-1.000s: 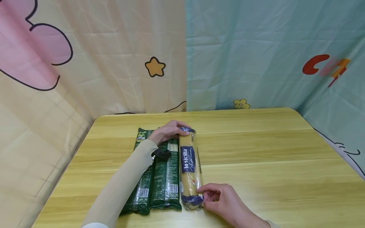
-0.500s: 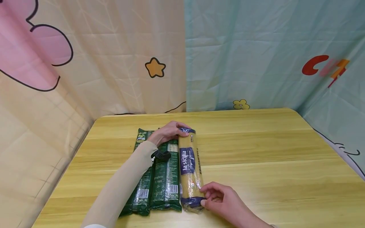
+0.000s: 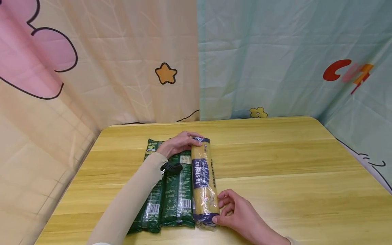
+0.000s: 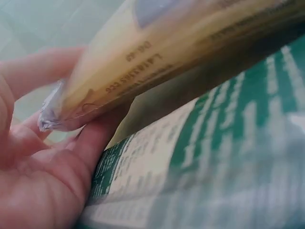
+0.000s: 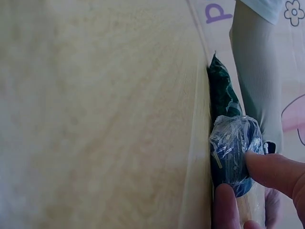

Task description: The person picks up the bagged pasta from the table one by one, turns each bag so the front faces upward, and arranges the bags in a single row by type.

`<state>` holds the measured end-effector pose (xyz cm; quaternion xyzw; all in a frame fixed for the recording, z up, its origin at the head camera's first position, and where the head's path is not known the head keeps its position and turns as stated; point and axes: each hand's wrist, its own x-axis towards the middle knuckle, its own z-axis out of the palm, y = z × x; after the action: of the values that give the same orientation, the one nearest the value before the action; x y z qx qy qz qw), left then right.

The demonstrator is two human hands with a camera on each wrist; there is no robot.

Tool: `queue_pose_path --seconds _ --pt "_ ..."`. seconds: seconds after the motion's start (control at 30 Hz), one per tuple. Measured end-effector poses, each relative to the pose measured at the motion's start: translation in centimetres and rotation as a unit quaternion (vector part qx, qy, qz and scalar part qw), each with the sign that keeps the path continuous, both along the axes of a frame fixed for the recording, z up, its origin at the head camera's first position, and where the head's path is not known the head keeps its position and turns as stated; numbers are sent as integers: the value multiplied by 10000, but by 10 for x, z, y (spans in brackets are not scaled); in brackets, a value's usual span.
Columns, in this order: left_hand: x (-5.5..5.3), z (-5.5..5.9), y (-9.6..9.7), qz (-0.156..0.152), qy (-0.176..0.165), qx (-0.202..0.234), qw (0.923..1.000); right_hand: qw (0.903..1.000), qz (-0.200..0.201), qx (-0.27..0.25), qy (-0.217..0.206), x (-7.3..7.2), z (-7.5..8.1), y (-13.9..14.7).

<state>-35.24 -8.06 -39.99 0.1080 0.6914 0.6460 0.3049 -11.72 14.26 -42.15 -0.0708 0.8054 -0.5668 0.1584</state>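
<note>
A clear-wrapped pack of spaghetti (image 3: pixel 204 190) with blue bands and a "la sicilia" label lies lengthwise on the wooden table. My left hand (image 3: pixel 179 142) holds its far end; in the left wrist view, thumb and fingers of that hand (image 4: pixel 43 186) surround the wrapped tip. At the near end, my right hand (image 3: pixel 239 212) has its thumb on the blue band and curled fingers along the right side. The right wrist view has the crumpled end of the spaghetti pack (image 5: pixel 233 148) between thumb and fingers. Two green spaghetti packs (image 3: pixel 176 200) (image 3: pixel 151 207) lie side by side just left.
My left forearm (image 3: pixel 128 197) crosses over the green packs, hiding part of them. The wooden table (image 3: pixel 275 153) extends to the right of the packs. Patterned curtains (image 3: pixel 260 61) hang along its back and sides.
The clear spaghetti pack has rolled slightly left, bringing its dark side lettering more into view. My right thumb has moved onto the blue band, and the fingers have spread up its side.
</note>
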Motion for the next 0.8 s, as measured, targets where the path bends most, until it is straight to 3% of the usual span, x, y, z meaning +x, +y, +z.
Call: queue_pose_path --seconds 0.27,0.57,0.8 --pt "3 1 4 288 14 -130 9995 9998 5 -205 -25 1 0 -1" --pt "1 -2 2 373 -193 251 9988 9981 181 577 -84 0 3 -1" --pt "3 -1 2 398 -225 411 9981 9993 334 160 31 2 4 -2"
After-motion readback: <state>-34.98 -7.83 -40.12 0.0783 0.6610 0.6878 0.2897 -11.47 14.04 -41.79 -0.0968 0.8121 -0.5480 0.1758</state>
